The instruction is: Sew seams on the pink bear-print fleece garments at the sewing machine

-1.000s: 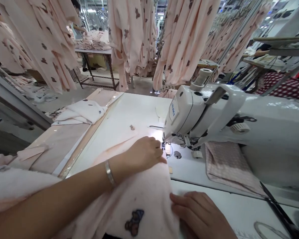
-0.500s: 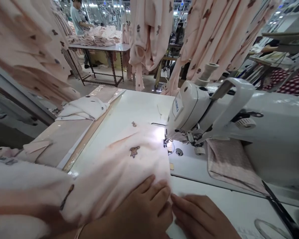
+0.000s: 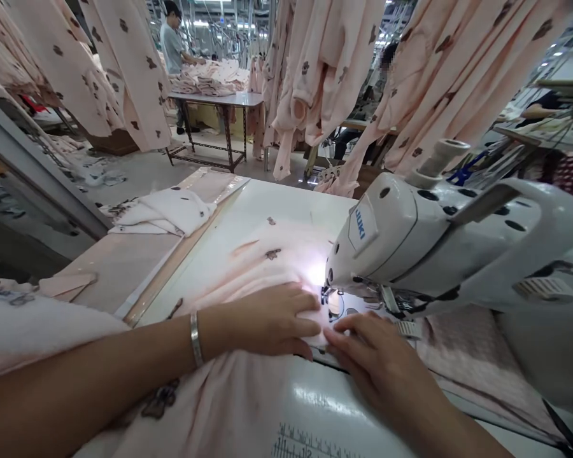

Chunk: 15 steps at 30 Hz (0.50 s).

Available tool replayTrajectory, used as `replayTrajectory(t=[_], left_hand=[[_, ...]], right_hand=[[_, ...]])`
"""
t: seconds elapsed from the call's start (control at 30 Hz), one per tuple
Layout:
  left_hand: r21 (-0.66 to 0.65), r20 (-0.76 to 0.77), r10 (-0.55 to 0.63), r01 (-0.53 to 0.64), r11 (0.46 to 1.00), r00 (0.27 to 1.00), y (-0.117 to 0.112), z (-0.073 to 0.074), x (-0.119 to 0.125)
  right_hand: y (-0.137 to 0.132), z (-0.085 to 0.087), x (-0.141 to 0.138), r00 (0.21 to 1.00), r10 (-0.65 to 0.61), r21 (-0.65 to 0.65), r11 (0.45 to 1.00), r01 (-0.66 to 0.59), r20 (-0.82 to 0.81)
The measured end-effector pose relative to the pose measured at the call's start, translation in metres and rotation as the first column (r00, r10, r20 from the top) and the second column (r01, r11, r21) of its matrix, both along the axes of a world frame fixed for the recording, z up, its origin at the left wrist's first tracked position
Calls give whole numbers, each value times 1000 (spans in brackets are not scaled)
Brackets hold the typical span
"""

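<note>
A pale pink fleece garment with small brown bear prints lies across the white sewing table and over my lap. My left hand, a silver bangle on its wrist, lies flat on the fabric with fingers stretched toward the needle. My right hand rests beside it, fingers extended, pressing the fabric edge just in front of the presser foot. The white sewing machine stands to the right, its lamp lighting the cloth under the needle.
A folded white piece lies at the table's far left. A pink checked cloth sits under the machine arm. Pink garments hang overhead. A person stands at a distant table stacked with pink fabric.
My left hand went from near the needle back to the table's front edge, then forward again. My right hand moved up to the presser foot. The garment shifted farther under the machine.
</note>
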<state>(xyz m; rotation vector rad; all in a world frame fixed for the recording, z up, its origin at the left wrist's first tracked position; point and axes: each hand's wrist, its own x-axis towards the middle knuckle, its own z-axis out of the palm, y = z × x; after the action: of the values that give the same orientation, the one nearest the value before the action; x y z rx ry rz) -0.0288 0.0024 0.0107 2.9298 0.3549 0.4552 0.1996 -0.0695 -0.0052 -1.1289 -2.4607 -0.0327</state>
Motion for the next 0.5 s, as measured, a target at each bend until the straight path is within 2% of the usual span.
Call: replayTrajectory(t=[0.17,0.33,0.43,0.5], left_hand=[[-48,-17,-34,33,998,999,35,1,4],[-68,-15,-11,10,998,1000,60,7,10],[-67,-1,48,-48,997,999,49,8,10],[-55,6,185,-184,981,983,18,2,7]], right_hand=[[16,-11,1,997,-75,21,997,75,-7],[19,-15,1,998,-67,25,997,67,-7],[13,-2,-4,999,-36,40,999,37,-24],[1,14,-8,999,-3,44,999,5,-47]])
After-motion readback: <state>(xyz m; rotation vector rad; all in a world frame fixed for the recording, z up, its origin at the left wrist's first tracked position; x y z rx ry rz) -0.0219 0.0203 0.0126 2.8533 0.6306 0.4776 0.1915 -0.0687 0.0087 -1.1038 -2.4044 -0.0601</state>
